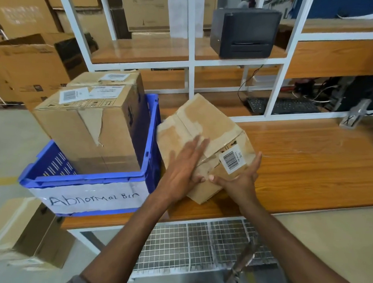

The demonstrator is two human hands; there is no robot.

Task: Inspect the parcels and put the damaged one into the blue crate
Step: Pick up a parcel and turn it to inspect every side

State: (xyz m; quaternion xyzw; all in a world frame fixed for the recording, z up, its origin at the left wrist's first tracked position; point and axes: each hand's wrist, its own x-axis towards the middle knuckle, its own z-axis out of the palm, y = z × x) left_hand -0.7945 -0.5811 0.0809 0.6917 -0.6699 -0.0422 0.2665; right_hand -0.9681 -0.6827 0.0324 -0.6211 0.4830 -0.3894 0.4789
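I am steadying a tilted parcel (205,125) at the worktop's (307,166) left end, just beside the blue crate (152,127) — inspection is going on, and it is not yet sorted. My left hand (181,173) is pressing flat on it, fingers straight; my right hand (241,183) is bracing its near side, fingers spread, uncurled. The crate is holding a large box (86,133) with peeling tape and another box (111,78) behind it — two inside.

bright, blurred hands, warped edges
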